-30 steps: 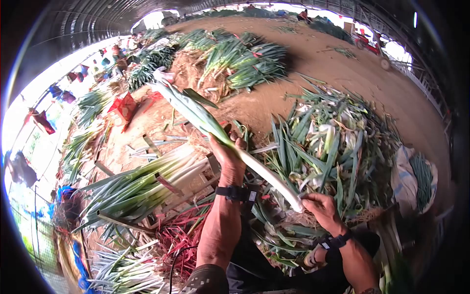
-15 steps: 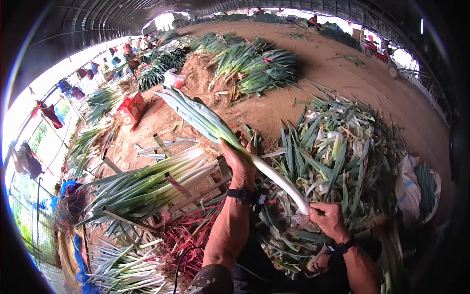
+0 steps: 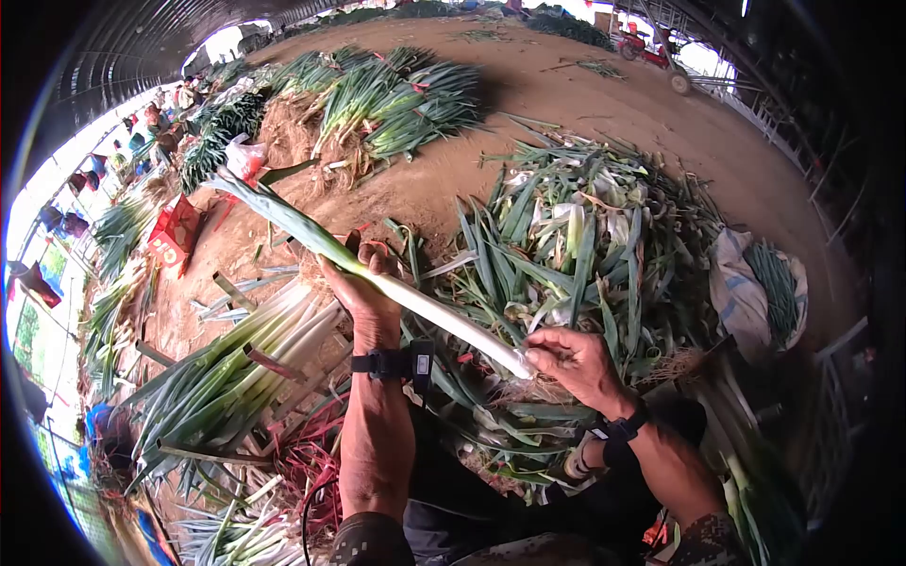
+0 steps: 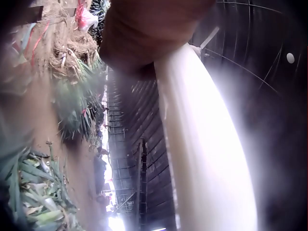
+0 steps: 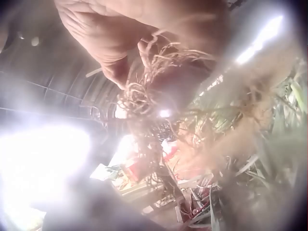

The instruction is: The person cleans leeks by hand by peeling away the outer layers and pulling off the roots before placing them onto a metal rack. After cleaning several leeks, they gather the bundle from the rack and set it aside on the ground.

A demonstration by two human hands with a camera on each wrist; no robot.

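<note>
My left hand (image 3: 365, 300) grips one long green onion (image 3: 444, 319) around its middle, palm beneath it. The green leaves slant up to the far left, and the white shank slopes down to the right. At its root end my right hand (image 3: 580, 373) pinches the tip between thumb and bent fingers. Stringy roots (image 5: 139, 98) hang by those fingers in the right wrist view, where glare washes out much. The white shank (image 4: 202, 144) fills the left wrist view below the hand.
Left of my knees, a bundle of green onions (image 3: 236, 368) lies in a slatted rack (image 3: 274, 363), with red ties (image 3: 316, 453) nearby. A heap of stripped leaves (image 3: 576, 245) rises ahead on the right, beside a white sack (image 3: 741, 292). More bundles (image 3: 401, 99) lie farther back.
The head view has swung, so the surroundings sit farther left. My left hand keeps its grip on the green onion. My right hand stays at the root end, its fingers now less tightly curled.
</note>
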